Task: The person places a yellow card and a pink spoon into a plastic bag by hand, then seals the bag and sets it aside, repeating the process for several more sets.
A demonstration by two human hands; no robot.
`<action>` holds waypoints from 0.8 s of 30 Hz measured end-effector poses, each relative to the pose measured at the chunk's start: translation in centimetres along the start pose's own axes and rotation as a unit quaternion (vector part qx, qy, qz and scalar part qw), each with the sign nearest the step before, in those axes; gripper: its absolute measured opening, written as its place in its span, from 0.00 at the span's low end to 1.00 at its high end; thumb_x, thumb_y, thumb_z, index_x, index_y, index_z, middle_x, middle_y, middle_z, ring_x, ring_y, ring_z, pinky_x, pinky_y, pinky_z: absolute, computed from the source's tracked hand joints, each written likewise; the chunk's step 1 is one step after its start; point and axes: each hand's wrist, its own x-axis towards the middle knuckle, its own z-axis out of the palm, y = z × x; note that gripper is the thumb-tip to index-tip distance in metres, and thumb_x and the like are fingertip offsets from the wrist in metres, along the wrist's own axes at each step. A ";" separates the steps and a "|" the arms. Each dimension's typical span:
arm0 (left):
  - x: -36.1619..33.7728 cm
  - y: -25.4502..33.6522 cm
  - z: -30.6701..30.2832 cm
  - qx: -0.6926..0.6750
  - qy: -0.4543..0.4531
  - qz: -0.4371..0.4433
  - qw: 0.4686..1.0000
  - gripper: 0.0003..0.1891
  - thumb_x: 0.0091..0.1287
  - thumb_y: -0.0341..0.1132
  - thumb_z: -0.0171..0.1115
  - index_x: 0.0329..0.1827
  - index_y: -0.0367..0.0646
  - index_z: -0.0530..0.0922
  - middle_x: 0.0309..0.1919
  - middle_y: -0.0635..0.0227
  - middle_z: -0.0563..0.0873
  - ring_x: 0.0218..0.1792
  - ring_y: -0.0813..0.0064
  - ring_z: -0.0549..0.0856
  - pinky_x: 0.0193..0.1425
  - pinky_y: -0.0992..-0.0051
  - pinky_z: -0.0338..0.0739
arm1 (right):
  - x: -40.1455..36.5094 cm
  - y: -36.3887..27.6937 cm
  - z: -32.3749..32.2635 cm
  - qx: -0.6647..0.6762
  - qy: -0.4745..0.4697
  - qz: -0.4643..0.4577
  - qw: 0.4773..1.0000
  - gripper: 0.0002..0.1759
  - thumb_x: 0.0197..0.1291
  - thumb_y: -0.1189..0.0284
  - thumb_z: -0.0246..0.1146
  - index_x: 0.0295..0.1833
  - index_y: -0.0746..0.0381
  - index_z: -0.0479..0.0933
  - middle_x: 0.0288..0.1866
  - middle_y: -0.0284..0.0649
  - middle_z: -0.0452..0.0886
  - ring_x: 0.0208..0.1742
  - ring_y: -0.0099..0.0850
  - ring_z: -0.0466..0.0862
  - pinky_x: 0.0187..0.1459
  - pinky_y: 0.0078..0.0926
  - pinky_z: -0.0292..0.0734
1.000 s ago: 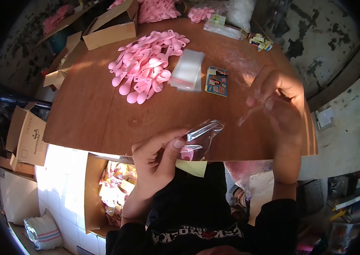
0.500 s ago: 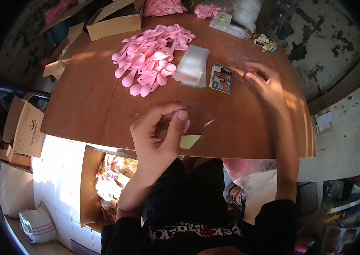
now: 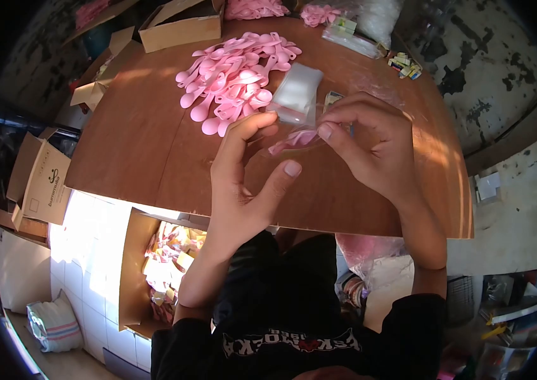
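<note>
My right hand [image 3: 370,136] pinches the end of a small clear plastic bag [image 3: 311,140] between thumb and fingers. Inside the bag a pink spoon [image 3: 295,140] shows, tilted, above the table. Close by on the left, my left hand [image 3: 246,168] has its thumb and fingers apart, with nothing gripped between them. A heap of pink spoons [image 3: 236,76] lies beyond my left hand. Beside it is a stack of flat clear bags [image 3: 298,88]. A small printed card stack [image 3: 333,97] is mostly hidden behind my right hand.
The brown table [image 3: 135,145] has a curved far edge. Small yellow-and-white pieces [image 3: 404,65] lie at its right rim. An open carton [image 3: 183,28] stands at the back. Below the near edge, another carton [image 3: 130,278] holds several filled packets [image 3: 173,253].
My right hand has come left to the bag and pinches it. The left hand has opened its pinch and let go. The bag with the spoon is now higher over the table.
</note>
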 end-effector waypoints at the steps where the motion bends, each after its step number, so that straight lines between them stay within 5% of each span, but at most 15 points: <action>1: 0.3 -0.3 0.0 0.000 0.000 0.003 1.000 0.31 0.60 0.27 0.71 0.68 0.38 0.70 0.60 0.58 0.77 0.62 0.66 0.78 0.67 0.65 0.72 | -0.1 0.2 0.1 -0.020 0.017 -0.016 1.000 0.04 0.53 0.79 0.68 0.36 0.66 0.83 0.35 0.41 0.85 0.36 0.29 0.84 0.40 0.25 0.77; 12: 0.2 -0.7 0.9 -0.086 -0.124 -0.032 0.988 0.36 0.57 0.24 0.75 0.68 0.35 0.68 0.56 0.56 0.83 0.59 0.70 0.83 0.67 0.66 0.75 | -0.9 -0.2 0.6 0.061 -0.041 0.062 0.995 0.03 0.55 0.78 0.68 0.34 0.67 0.83 0.31 0.40 0.85 0.33 0.28 0.85 0.39 0.23 0.78; 20: -0.3 -1.7 0.7 -0.128 -0.063 -0.131 0.981 0.24 0.65 0.19 0.67 0.64 0.34 0.72 0.46 0.63 0.88 0.49 0.79 0.86 0.55 0.77 0.81 | -1.2 0.2 1.3 0.098 -0.051 0.102 0.989 0.08 0.59 0.74 0.70 0.40 0.67 0.84 0.33 0.37 0.86 0.34 0.19 0.84 0.39 0.18 0.78; 24: -0.2 -2.2 0.4 -0.145 -0.041 -0.120 0.981 0.22 0.66 0.19 0.66 0.63 0.34 0.73 0.44 0.63 0.88 0.47 0.81 0.86 0.53 0.80 0.81 | -2.4 0.3 1.2 0.236 -0.062 0.215 0.946 0.13 0.63 0.72 0.69 0.50 0.69 0.81 0.41 0.37 0.85 0.40 0.19 0.83 0.43 0.17 0.79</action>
